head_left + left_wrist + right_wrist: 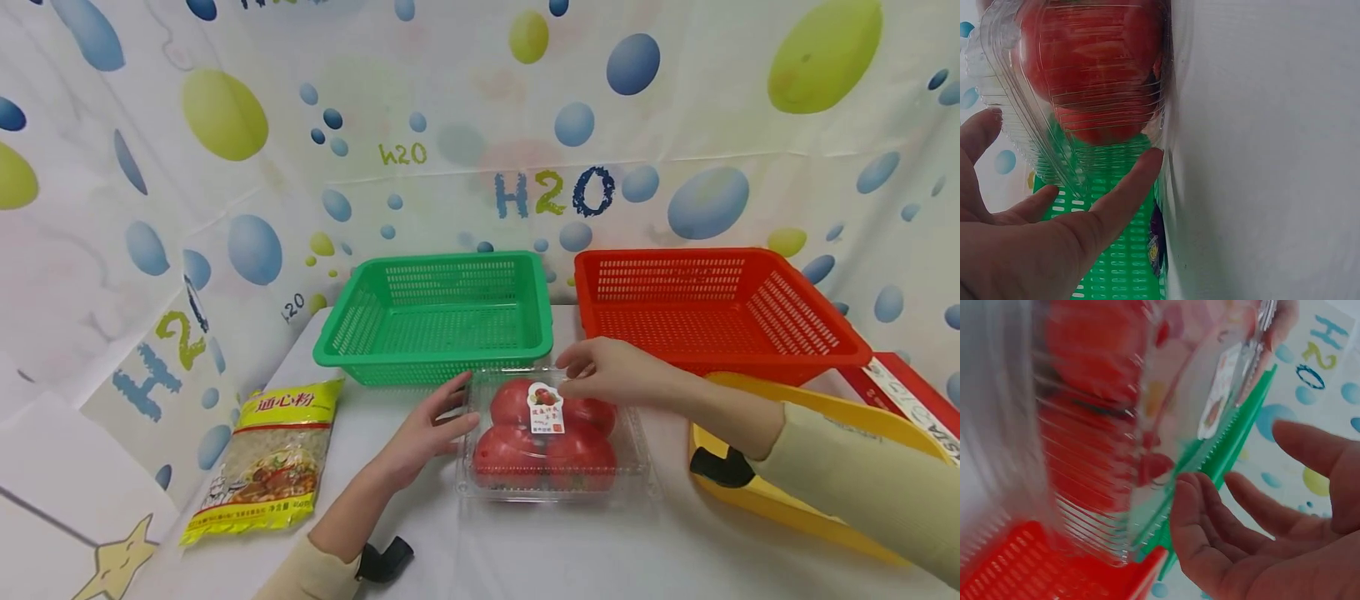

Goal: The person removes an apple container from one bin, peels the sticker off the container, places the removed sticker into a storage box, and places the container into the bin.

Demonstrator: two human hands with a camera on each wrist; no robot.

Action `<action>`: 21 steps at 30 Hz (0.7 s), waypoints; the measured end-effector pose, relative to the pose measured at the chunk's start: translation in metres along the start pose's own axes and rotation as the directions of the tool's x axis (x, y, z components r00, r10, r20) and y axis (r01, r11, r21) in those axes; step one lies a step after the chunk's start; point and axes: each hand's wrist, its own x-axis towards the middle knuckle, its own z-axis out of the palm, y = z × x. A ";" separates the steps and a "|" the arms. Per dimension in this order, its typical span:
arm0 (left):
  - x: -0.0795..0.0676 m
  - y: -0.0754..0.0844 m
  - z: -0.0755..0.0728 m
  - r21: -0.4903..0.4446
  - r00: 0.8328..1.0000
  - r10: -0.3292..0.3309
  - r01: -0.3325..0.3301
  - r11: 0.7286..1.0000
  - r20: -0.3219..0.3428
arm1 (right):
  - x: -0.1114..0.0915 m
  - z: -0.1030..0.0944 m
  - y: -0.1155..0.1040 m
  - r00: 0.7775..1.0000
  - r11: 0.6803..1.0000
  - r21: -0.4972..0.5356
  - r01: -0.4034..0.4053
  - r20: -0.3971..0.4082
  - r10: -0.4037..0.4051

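A clear plastic box of tomatoes (543, 437) sits on the white-covered table, its lid bearing a white label (546, 408). Several red tomatoes show through the plastic. At the box's left side is my left hand (423, 433), its fingers spread and relaxed. In the left wrist view, one fingertip of that hand (1066, 244) comes close to the box's lower edge; contact is unclear. My right hand (618, 371) hovers over the box's far right corner with loosely bent fingers. In the right wrist view, the fingertips of this hand (1260, 544) are by the lid's rim, and nothing is pinched.
Behind the box stand a green basket (442, 362) and a red basket (712, 358). On the left lies a yellow bag of pasta (270, 458). A yellow basket (795, 508) is under my right forearm, with a red-and-white box (911, 392) beyond it.
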 end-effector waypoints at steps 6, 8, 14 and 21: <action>-0.001 -0.001 0.000 -0.013 1.000 -0.005 0.005 1.000 0.007 | 0.006 0.002 -0.009 0.999 0.995 -0.097 -0.008 0.040 0.011; -0.002 -0.001 0.000 -0.015 1.000 -0.009 0.009 1.000 0.007 | 0.008 0.005 -0.011 0.998 0.993 -0.112 -0.025 0.047 0.031; -0.002 0.000 0.000 -0.025 1.000 -0.015 0.015 1.000 0.000 | 0.014 0.015 -0.018 0.998 0.984 -0.170 -0.045 0.041 0.053; 0.000 0.001 0.001 -0.021 1.000 -0.019 0.019 1.000 0.004 | 0.021 0.020 -0.019 0.999 0.974 -0.224 -0.022 0.032 0.029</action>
